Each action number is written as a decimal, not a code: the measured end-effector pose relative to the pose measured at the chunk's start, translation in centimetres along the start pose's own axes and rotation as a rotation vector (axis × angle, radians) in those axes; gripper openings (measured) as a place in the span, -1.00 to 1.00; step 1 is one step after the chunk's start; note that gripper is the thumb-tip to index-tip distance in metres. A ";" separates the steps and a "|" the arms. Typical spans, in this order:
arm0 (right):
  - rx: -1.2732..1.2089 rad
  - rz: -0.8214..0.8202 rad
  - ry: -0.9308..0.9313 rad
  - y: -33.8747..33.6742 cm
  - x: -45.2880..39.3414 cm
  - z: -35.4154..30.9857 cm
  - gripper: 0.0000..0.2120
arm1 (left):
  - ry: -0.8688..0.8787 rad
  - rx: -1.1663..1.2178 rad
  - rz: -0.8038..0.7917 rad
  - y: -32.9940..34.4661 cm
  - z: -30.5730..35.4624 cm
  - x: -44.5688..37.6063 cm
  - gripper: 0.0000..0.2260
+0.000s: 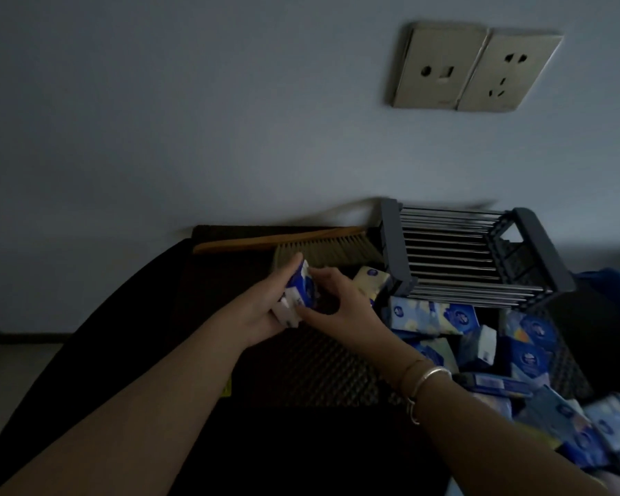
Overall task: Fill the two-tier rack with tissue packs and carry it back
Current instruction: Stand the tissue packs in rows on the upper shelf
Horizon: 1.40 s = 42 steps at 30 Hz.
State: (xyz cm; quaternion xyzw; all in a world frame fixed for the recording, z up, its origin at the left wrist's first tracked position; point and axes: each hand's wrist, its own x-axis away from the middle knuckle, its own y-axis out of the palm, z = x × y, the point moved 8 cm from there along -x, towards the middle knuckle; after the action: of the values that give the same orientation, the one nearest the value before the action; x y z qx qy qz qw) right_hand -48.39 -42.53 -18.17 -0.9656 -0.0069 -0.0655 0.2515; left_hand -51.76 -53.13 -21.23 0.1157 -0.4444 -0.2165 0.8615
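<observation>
Holding a blue and white tissue pack between them, both hands meet above a dark textured mat. The left hand has its grip clamped on the pack from the left, thumb along the top edge, fingers curled under it. The right hand takes the same pack from the right, fingers bent round its near side, so that grip too is closed on it. A bracelet sits on the right wrist. The rack stands just right of the hands, against the wall, its barred top tier bare. More packs lie heaped below and in front of the rack, spreading toward the right edge. A brush lies behind the hands, along the wall. Two sockets are set in the wall above.
</observation>
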 end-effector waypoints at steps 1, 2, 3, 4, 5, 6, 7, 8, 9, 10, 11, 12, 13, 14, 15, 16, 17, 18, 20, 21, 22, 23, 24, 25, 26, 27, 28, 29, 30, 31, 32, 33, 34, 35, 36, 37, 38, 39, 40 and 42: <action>0.100 -0.004 0.010 -0.5 0.2 0.1 -0.47 | 0.000 0.015 -0.007 0.0 0.0 0.2 -0.50; 0.205 -0.013 0.013 -1.1 0.4 0.2 -0.47 | 0.001 0.030 0.004 -0.1 -0.1 0.6 -0.55; 0.308 -0.034 0.006 -1.6 0.6 0.3 -0.43 | 0.008 0.034 0.027 -0.3 0.0 0.9 -0.58; 0.409 -0.058 -0.017 -2.0 0.7 0.3 -0.37 | 0.023 0.022 0.059 -0.8 0.1 1.1 -0.60; 0.530 -0.083 -0.050 -2.2 0.7 0.5 -0.32 | 0.043 0.004 0.088 -1.2 0.2 1.4 -0.60; 0.690 -0.095 -0.097 -2.3 0.6 0.8 -0.31 | 0.068 -0.021 0.113 -1.5 0.4 1.7 -0.60; 0.873 -0.083 -0.144 -2.4 0.4 1.0 -0.32 | 0.091 -0.041 0.133 -1.9 0.5 2.1 -0.62; 1.038 -0.052 -0.174 -2.5 0.2 1.1 -0.33 | 0.108 -0.060 0.155 -2.3 0.6 2.5 -0.64; 1.163 -0.018 -0.169 -2.7 0.0 1.1 -0.36 | 0.122 -0.069 0.171 -2.6 0.6 2.8 -0.66; 1.247 -0.006 -0.128 -2.8 -0.3 1.4 -0.41 | 0.130 -0.069 0.185 -2.8 0.6 3.1 -0.68; 1.296 -0.017 -0.072 -2.8 -0.5 1.6 -0.47 | 0.136 -0.062 0.193 -2.9 0.5 3.5 -0.68; 1.328 -0.036 -0.035 -2.7 -0.7 1.8 -0.54 | 0.139 -0.064 0.195 -3.0 0.4 3.8 -0.67; 1.342 -0.048 -0.022 -2.5 -0.6 1.9 -0.59 | 0.136 -0.071 0.194 -3.0 0.3 4.3 -0.65; 1.335 -0.039 -0.025 -2.4 -0.5 1.8 -0.63 | 0.130 -0.080 0.194 -2.9 0.1 4.8 -0.62; 1.285 -0.013 -0.033 -2.4 -0.3 1.5 -0.66 | 0.128 -0.093 0.200 -2.9 0.1 5.4 -0.58; 1.195 0.015 -0.025 -2.6 0.1 0.8 -0.68 | 0.138 -0.116 0.214 -2.9 0.1 5.9 -0.54; 1.034 0.036 0.030 -2.9 0.7 0.1 -0.71 | 0.160 -0.145 0.225 -2.8 0.2 6.7 -0.51; 0.813 0.044 0.107 -3.0 1.2 -0.6 -0.75 | 0.197 -0.191 0.243 -2.7 0.4 7.5 -0.48; 0.382 0.014 0.242 -2.7 2.0 -2.4 -0.84 | 0.319 -0.309 0.281 -2.1 1.2 9.5 -0.42; 0.225 -0.001 0.269 -2.6 2.3 -3.8 -0.87 | 0.409 -0.383 0.286 -1.6 1.8 10.8 -0.36; 0.098 -0.019 0.290 -2.6 2.8 -5.4 -0.89 | 0.507 -0.467 0.278 -0.7 2.4 12.1 -0.31; 0.007 -0.041 0.312 -2.8 3.5 -7.1 -0.89 | 0.602 -0.548 0.267 0.2 3.0 13.4 -0.27; -0.055 -0.063 0.325 -3.0 4.6 -9.0 -0.89 | 0.689 -0.609 0.260 1.1 3.4 14.9 -0.24; -0.097 -0.084 0.328 -3.4 5.8 -10.9 -0.87 | 0.768 -0.645 0.260 1.9 3.9 16.4 -0.23; -0.126 -0.096 0.323 -3.9 7.0 -12.9 -0.86 | 0.839 -0.662 0.259 2.8 4.3 17.9 -0.22; -0.140 -0.095 0.317 -4.7 8.5 -14.7 -0.87 | 0.908 -0.675 0.247 3.8 4.6 19.5 -0.22; -0.147 -0.078 0.317 -5.5 10.0 -16.3 -0.89 | 0.967 -0.695 0.226 5.1 4.9 21.1 -0.23; -0.157 -0.051 0.323 -6.6 11.5 -17.6 -0.89 | 1.017 -0.718 0.200 6.4 5.1 22.6 -0.23; -0.173 -0.015 0.335 -7.7 13.1 -18.7 -0.86 | 1.059 -0.742 0.183 7.8 5.1 24.0 -0.25; -0.197 0.020 0.343 -8.7 14.8 -19.5 -0.80 | 1.100 -0.767 0.175 9.1 5.1 25.6 -0.29; -0.220 0.047 0.336 -9.8 16.3 -20.3 -0.73 | 1.141 -0.792 0.175 10.5 5.0 27.2 -0.36; -0.243 0.063 0.320 -10.7 17.7 -21.1 -0.67 | 1.175 -0.821 0.183 11.8 4.8 28.6 -0.44; -0.256 0.078 0.301 -11.7 19.1 -21.8 -0.62 | 1.204 -0.847 0.189 13.0 4.5 30.0 -0.51; -0.252 0.089 0.287 -12.4 20.6 -22.4 -0.59 | 1.228 -0.866 0.191 14.2 4.1 31.3 -0.55; -0.227 0.092 0.274 -13.1 22.0 -22.9 -0.58 | 1.254 -0.881 0.189 15.3 3.8 32.4 -0.57; -0.190 0.083 0.256 -13.7 23.4 -23.5 -0.59 | 1.286 -0.901 0.190 16.4 3.4 33.5 -0.57; -0.150 0.069 0.232 -14.2 24.8 -24.1 -0.59 | 1.321 -0.930 0.195 17.7 3.1 34.6 -0.57; -0.111 0.060 0.206 -14.7 26.1 -24.6 -0.61 | 1.358 -0.962 0.204 19.0 2.7 35.6 -0.56; -0.070 0.063 0.186 -15.4 27.6 -25.2 -0.64 | 1.395 -0.988 0.212 20.3 2.3 36.7 -0.55; -0.010 0.102 0.165 -17.5 30.7 -25.8 -0.73 | 1.450 -1.011 0.208 23.4 1.2 38.6 -0.53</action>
State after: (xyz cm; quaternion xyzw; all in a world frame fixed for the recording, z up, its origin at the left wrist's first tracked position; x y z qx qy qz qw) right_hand -21.95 -40.38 16.65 -0.9573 0.0635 -0.1319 0.2493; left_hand -26.71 -50.94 16.23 -0.2106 0.3505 -0.1809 0.8945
